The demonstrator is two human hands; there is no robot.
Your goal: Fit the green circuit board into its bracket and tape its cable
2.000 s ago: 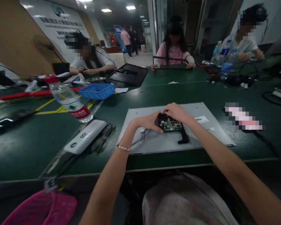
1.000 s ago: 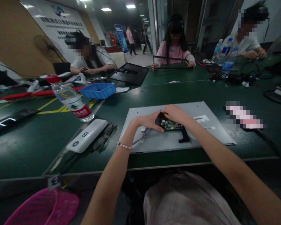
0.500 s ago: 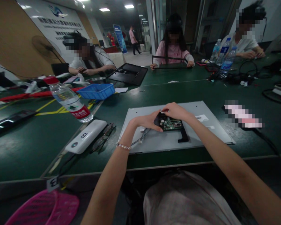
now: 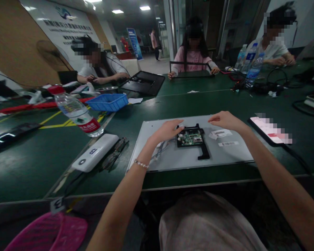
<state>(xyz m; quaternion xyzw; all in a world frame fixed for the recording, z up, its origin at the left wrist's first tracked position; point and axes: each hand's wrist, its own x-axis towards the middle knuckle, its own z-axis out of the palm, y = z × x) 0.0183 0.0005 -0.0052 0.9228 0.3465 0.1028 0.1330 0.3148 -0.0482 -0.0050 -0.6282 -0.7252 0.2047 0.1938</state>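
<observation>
A small green circuit board (image 4: pixel 192 138) sits in a black bracket (image 4: pixel 204 152) on a grey-white flat panel (image 4: pixel 172 164). My left hand (image 4: pixel 167 131) is at the bracket's upper left corner, thumb and fingers stretched out and slightly apart, with the thumb near the corner. Whether a small pale piece there touches the fingertips is hard to see. My right hand (image 4: pixel 227 121) hovers over the panel's far right part, apart from the board, its fingers loosely bent and nothing visible in them. Thin cables (image 4: pixel 159 151) lie left of the bracket, below my left hand.
On the left are a water bottle (image 4: pixel 77 115), a white power bank (image 4: pixel 96 152), glasses (image 4: pixel 114 155) and a blue tray (image 4: pixel 108 102). A phone (image 4: pixel 270 130) with a cable lies right. Across the table, a person holds a black frame (image 4: pixel 191 63). A pink basket (image 4: pixel 75 232) stands below.
My right hand has left the board and moved right, uncovering the bracket's top and the panel's labels. My left hand has eased back from the board, its thumb now up at the corner.
</observation>
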